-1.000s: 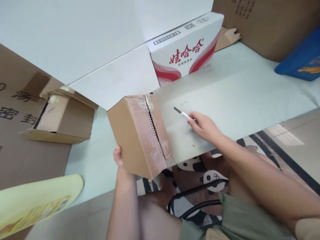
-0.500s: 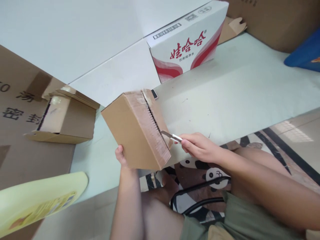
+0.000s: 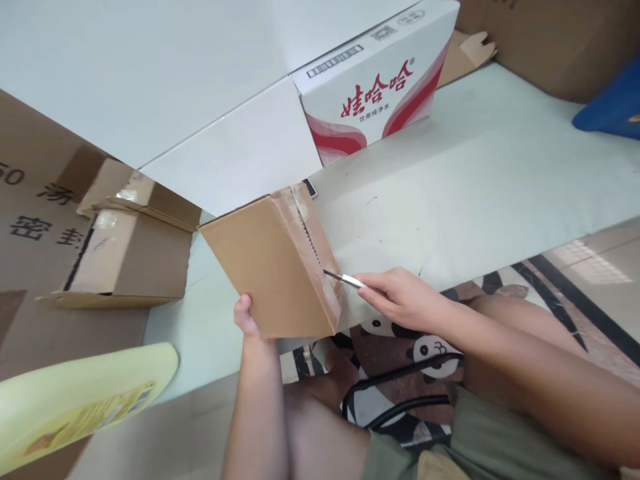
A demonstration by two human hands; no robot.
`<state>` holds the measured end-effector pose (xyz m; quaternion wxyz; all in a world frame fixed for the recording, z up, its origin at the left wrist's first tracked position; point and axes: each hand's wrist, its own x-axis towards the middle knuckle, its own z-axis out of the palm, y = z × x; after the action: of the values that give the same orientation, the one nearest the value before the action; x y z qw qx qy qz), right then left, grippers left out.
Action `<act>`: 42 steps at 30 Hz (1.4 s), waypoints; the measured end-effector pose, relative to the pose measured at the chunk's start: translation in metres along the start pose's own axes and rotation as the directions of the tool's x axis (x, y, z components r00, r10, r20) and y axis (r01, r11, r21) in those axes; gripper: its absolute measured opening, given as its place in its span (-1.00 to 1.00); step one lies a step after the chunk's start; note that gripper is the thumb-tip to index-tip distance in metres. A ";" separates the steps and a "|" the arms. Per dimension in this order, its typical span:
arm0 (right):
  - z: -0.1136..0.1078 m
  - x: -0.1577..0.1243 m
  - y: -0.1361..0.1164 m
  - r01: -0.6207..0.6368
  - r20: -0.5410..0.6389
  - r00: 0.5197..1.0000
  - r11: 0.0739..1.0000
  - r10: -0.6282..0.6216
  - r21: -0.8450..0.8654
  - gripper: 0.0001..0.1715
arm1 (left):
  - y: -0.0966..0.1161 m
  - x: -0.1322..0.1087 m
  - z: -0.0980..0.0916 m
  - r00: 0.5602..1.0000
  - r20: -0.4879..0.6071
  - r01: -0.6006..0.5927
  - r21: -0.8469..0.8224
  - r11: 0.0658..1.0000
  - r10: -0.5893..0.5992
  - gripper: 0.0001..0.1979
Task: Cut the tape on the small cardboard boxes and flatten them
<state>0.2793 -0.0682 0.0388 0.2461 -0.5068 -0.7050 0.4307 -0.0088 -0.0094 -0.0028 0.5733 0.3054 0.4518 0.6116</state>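
A brown cardboard box [image 3: 260, 267] is held tilted over the pale green tabletop [image 3: 410, 207], with clear tape along its right side and a dark, jagged slit in that tape. My left hand [image 3: 247, 316] grips the box at its lower left edge, thumb on the near face, the other fingers hidden behind it. In my right hand [image 3: 390, 293] is a knife [image 3: 351, 281] with a white handle, closed in the fingers. Its blade tip touches the taped side at the lower end of the slit.
A white and red carton [image 3: 375, 107] stands at the back. Open cardboard boxes [image 3: 150, 253] are at the left, above a pale yellow bottle [image 3: 90, 400]. Behind the held box a dark phone-like object [image 3: 311, 189] peeks out. Something blue [image 3: 610, 107] sits far right.
The held box has turned slightly, so its taped side looks narrower. The knife has tilted a little, its tip still at the tape. Both hands keep their hold.
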 end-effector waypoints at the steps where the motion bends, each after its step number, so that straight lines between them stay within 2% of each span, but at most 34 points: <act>1: -0.001 0.000 -0.001 -0.002 0.018 1.000 0.999 0.001 0.042 -0.63 | 0.000 -0.001 0.001 1.000 -0.005 -0.004 0.001 1.000 0.004 -0.43; 5: -0.006 0.000 -0.003 -0.031 0.144 0.989 0.946 -0.016 0.323 -0.56 | 0.000 -0.007 0.005 1.000 0.029 0.014 -0.038 0.999 -0.013 -0.41; 7: -0.005 0.001 -0.003 -0.040 0.157 0.987 0.926 -0.021 0.375 -0.54 | -0.001 -0.009 0.008 0.999 0.043 0.027 -0.067 0.997 -0.024 -0.44; 13: -0.002 0.001 -0.005 -0.031 0.213 0.977 0.984 -0.008 0.177 -0.64 | 0.000 -0.003 0.019 0.993 -0.034 -0.117 -0.135 0.984 0.113 -0.63; 17: -0.013 0.001 0.002 -0.026 0.175 0.984 0.982 -0.007 0.187 -0.60 | 0.000 0.001 0.022 0.991 -0.019 -0.136 -0.119 0.983 0.135 -0.58; 19: -0.019 0.003 0.010 -0.042 0.112 0.993 0.985 0.024 0.168 -0.59 | 0.000 0.002 0.022 0.994 -0.021 -0.105 -0.111 0.988 0.103 -0.56; 24: -0.025 0.009 0.025 -0.080 -0.064 0.995 0.997 0.079 -0.014 -0.59 | 0.003 0.005 0.023 1.000 -0.010 0.017 -0.107 0.994 -0.018 -0.52; 27: -0.029 0.010 0.028 -0.106 -0.109 0.989 0.994 0.101 -0.039 -0.57 | 0.006 0.008 0.023 0.998 -0.059 0.007 -0.182 0.983 -0.018 -0.57; 29: -0.031 0.010 0.032 -0.181 -0.200 0.967 0.979 0.160 -0.094 -0.54 | 0.009 0.010 0.021 0.993 -0.112 0.008 -0.232 0.973 -0.035 -0.57; 31: -0.031 0.012 0.039 -0.290 -0.345 0.914 0.938 0.213 -0.189 -0.55 | 0.013 0.012 0.017 0.990 -0.115 0.058 -0.234 0.970 -0.087 -0.50; 33: -0.028 0.014 0.045 -0.313 -0.485 0.862 0.906 0.146 -0.285 -0.55 | 0.016 0.013 0.012 0.984 -0.081 0.139 -0.193 0.971 -0.157 -0.45; 35: -0.023 0.017 0.047 -0.179 -0.525 0.851 0.924 -0.027 -0.337 -0.55 | 0.017 0.011 0.010 0.974 -0.059 0.209 -0.131 0.969 -0.218 -0.45; 38: -0.013 0.017 0.040 0.140 -0.428 0.865 0.945 -0.263 -0.297 -0.54 | 0.014 0.005 0.011 0.958 -0.026 0.286 -0.027 0.958 -0.287 -0.43; 40: -0.008 0.016 0.033 0.294 -0.363 0.862 0.932 -0.355 -0.213 -0.47 | 0.010 0.000 0.013 0.964 0.030 0.263 0.014 0.965 -0.263 -0.35; 42: -0.003 0.015 0.029 0.371 -0.346 0.858 0.924 -0.380 -0.094 -0.41 | 0.005 -0.005 0.015 0.979 0.090 0.180 0.029 0.983 -0.182 -0.24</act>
<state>0.2910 -0.0498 0.0147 0.4431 -0.4322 -0.7388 0.2664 0.0031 -0.0105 0.0087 0.6435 0.2967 0.4569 0.5376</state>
